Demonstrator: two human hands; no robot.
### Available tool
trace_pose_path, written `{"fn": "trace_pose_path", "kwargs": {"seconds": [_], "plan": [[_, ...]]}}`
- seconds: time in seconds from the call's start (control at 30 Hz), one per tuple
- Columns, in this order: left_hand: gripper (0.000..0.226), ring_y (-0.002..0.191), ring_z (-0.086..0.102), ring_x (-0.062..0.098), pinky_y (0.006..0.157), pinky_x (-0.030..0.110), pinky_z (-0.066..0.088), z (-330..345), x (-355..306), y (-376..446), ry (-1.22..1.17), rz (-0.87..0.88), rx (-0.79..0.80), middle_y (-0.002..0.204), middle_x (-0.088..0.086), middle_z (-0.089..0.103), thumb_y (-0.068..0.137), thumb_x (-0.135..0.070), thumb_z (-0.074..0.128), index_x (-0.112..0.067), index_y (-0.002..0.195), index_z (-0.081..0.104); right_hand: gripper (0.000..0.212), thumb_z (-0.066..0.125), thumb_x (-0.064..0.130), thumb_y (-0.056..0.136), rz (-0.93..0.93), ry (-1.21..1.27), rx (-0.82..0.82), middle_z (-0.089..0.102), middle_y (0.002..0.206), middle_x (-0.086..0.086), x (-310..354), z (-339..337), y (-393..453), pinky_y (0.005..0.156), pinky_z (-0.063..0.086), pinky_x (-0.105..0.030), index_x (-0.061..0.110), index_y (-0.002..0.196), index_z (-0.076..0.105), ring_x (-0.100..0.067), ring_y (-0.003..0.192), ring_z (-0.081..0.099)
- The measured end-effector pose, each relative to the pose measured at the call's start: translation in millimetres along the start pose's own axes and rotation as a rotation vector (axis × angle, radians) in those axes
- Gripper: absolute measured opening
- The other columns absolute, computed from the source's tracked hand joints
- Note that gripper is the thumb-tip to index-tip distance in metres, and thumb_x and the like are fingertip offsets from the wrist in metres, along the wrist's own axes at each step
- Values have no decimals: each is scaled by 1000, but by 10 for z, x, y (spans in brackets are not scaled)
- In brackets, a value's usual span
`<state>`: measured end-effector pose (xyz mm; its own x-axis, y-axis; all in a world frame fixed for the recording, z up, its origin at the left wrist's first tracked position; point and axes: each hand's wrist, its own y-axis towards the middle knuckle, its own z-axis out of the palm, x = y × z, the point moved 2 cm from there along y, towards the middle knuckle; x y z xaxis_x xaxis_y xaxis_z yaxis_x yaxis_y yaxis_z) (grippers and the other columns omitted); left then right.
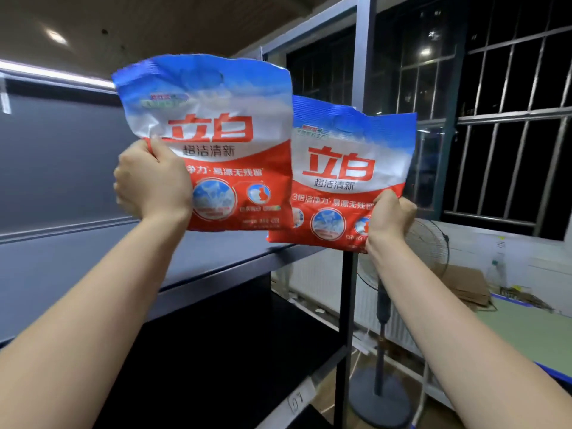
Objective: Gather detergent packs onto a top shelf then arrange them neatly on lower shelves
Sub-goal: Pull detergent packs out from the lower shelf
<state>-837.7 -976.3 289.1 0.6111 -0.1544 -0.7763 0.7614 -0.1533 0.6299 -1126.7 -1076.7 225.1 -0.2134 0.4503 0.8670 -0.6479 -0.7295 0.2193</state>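
I hold up two detergent packs, each blue at the top, white in the middle and red at the bottom with red lettering. My left hand (153, 181) grips the left edge of the larger-looking pack (213, 128), upright above the grey shelf (93, 261). My right hand (391, 216) grips the lower right corner of the second pack (346, 168), which hangs slightly lower, over the shelf's right end. The two packs overlap a little at their inner edges. No other packs show on the shelf.
The shelf unit has a dark upright post (345, 320) at its right front corner and a darker shelf (216, 351) below. A standing fan (411, 261) is right of the post. Barred windows (495, 119) and flattened cardboard (464, 286) lie beyond.
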Motion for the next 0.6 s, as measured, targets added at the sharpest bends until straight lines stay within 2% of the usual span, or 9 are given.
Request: {"fn": "trace_pose_path", "kwargs": {"seconds": [0.07, 0.17, 0.27, 0.37, 0.43, 0.5, 0.57, 0.6], "plan": [[43, 101, 54, 43, 83, 40, 42, 96, 17, 176, 37, -31, -50, 108, 21, 63, 94, -39, 35, -7, 94, 63, 13, 50, 20, 69, 37, 10, 69, 68, 58, 6, -95, 295, 140, 59, 56, -35, 18, 60, 59, -16, 56, 68], [43, 104, 54, 43, 85, 41, 42, 226, 88, 350, 97, -78, -126, 111, 21, 63, 93, -38, 35, -8, 98, 64, 17, 48, 17, 74, 85, 46, 189, 63, 48, 12, -274, 762, 314, 50, 50, -25, 18, 63, 61, -7, 44, 63], [43, 104, 54, 44, 86, 42, 42, 356, 174, 416, 146, -109, -182, 111, 22, 62, 93, -38, 35, -7, 98, 64, 17, 48, 20, 77, 144, 42, 323, 68, 56, 7, -477, 1214, 484, 52, 55, -28, 18, 69, 63, -13, 52, 68], [42, 104, 53, 44, 87, 43, 42, 499, 265, 437, 192, -153, -218, 111, 23, 62, 93, -37, 36, -7, 97, 64, 14, 47, 18, 77, 189, 18, 437, 64, 52, 7, -645, 1670, 644, 40, 44, -17, 17, 70, 60, -7, 41, 62], [41, 104, 53, 45, 89, 44, 41, 594, 310, 445, 229, -177, -243, 112, 23, 62, 95, -36, 36, -6, 97, 64, 14, 47, 16, 79, 200, -32, 503, 63, 54, 6, -781, 1967, 713, 37, 39, -14, 14, 72, 59, -6, 36, 58], [42, 106, 53, 45, 91, 45, 40, 690, 344, 449, 273, -202, -265, 114, 22, 61, 96, -36, 35, -5, 101, 64, 16, 47, 12, 86, 191, -181, 621, 64, 75, -2, -977, 2238, 754, 45, 41, -17, 7, 87, 62, -15, 52, 60], [43, 109, 52, 44, 93, 45, 40, 792, 389, 454, 311, -230, -279, 117, 22, 60, 96, -36, 35, -5, 106, 63, 20, 48, 5, 88, 109, -487, 841, 58, 96, -13, -1174, 2401, 763, 50, 44, -20, 3, 106, 57, -22, 70, 56], [43, 109, 52, 44, 93, 45, 40, 850, 414, 456, 325, -246, -285, 118, 22, 60, 96, -36, 36, -5, 108, 63, 24, 50, 5, 89, 48, -652, 934, 56, 107, -17, -1262, 2431, 777, 60, 48, -24, 0, 112, 51, -25, 81, 58]]}}
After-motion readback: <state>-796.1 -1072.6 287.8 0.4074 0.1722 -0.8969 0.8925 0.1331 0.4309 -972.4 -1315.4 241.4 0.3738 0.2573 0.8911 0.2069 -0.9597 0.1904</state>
